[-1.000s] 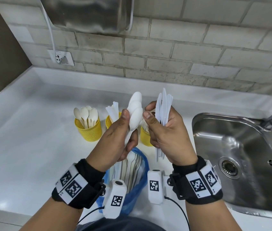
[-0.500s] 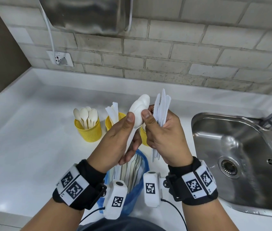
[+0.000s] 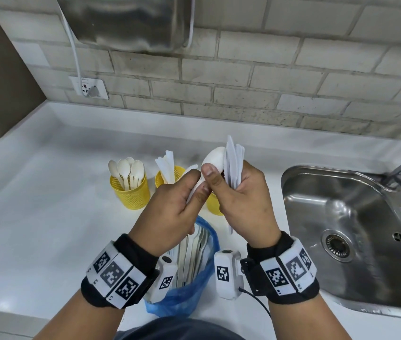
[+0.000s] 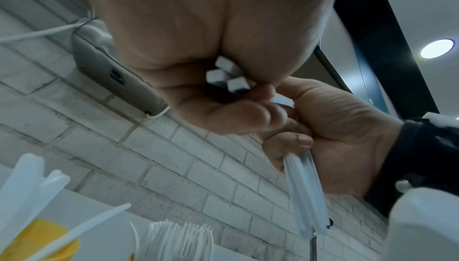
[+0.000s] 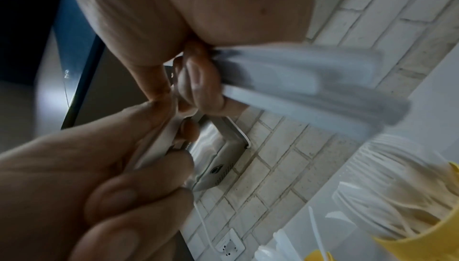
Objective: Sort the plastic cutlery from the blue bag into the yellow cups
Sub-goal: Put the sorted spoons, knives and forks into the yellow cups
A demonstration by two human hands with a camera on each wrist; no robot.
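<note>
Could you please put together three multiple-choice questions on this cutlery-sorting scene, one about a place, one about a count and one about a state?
1. Where does the blue bag lie?
A. in the sink
B. on the counter, below the wrists
C. on the wall

2. How many yellow cups stand on the counter?
A. one
B. three
C. five

3. What is the right hand doing?
A. resting flat on the counter
B. gripping a bundle of white knives
C. turning the tap

Answers:
1 B: the bag sits on the white counter between the two wrists, nearer the person than the cups.
2 B: the spoon cup, the middle cup and a third cup behind the hands.
3 B: its fingers curl round the knives, while the left hand holds spoons.
</note>
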